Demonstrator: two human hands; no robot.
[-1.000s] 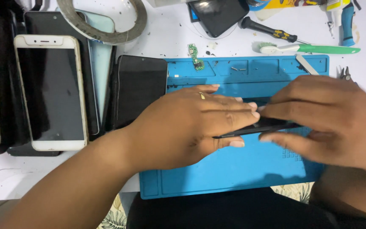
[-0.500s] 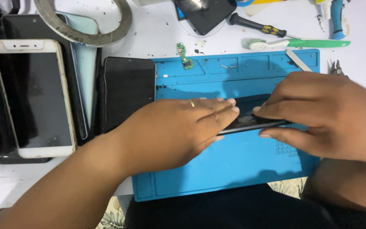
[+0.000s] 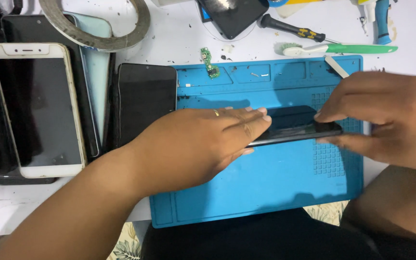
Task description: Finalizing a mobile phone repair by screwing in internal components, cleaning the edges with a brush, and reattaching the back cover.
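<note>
Hands meet over the blue repair mat [image 3: 266, 192]: the left hand [image 3: 203, 144] lies flat, fingers closed on one end of a black smartphone [image 3: 294, 127], and the right hand [image 3: 386, 118] pinches the other end. The smartphone looks thin, stiff, smooth and probably fragile, so its edges seem the safest hold. Beyond lie a small green circuit board [image 3: 209, 62], a toothbrush [image 3: 338, 48] and a screwdriver [image 3: 292, 30].

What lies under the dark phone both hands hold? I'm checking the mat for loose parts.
Under the dark phone, only the blue mat shows. The left hand and right hand cover the mat beneath the phone's ends.
</note>
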